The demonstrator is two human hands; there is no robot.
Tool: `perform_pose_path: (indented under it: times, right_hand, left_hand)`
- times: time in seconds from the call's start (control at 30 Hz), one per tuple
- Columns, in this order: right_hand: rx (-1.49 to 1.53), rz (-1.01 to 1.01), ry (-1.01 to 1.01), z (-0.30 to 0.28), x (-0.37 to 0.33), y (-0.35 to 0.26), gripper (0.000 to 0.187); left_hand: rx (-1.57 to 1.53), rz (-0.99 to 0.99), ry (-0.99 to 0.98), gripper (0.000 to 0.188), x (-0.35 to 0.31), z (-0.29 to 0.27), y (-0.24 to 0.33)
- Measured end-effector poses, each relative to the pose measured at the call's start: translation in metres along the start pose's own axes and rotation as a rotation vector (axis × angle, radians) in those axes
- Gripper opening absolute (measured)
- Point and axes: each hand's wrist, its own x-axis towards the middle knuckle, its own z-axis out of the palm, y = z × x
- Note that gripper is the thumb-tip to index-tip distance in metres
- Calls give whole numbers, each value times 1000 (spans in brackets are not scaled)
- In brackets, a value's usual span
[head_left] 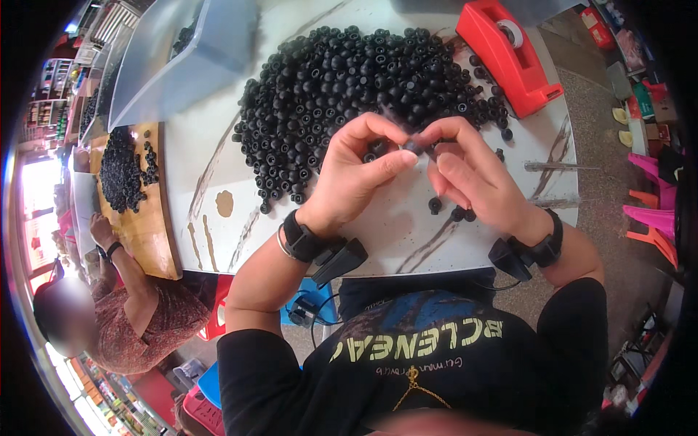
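Note:
Between my fingertips is a small black rounded plastic part [413,147], held above the front edge of a heap. My left hand [356,171] pinches it between thumb and forefinger. From the other side my right hand [472,171] meets it with closed fingers, which partly hide it. The large heap of black hollow caps [349,87] spreads over the marbled white table [320,251] just beyond my hands. A few loose caps [435,205] lie below my right hand.
A red tape dispenser [509,58] stands right of the heap, with a thin metal rod [560,167] nearer me. At the back left is a translucent plastic bin [156,80]. Further left, a person [138,312] works at a wooden table [156,232] bearing more black parts [120,174].

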Motion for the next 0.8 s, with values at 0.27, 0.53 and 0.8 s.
perform_pose_path:
  times: [0.27,0.53,0.8]
  right_hand:
    - [-237,-159,28,3,-1,7,30]
    - [-156,-177,-3,4,-1,9,25]
    - [-172,-209,-30,-1,1,11,23]
  left_hand:
    - [-44,79,-31,13,2,-5,-5]
    - [-75,82,-49,13,2,-6,-5]
    - [-59,40,-71,13,-1,-7,1]
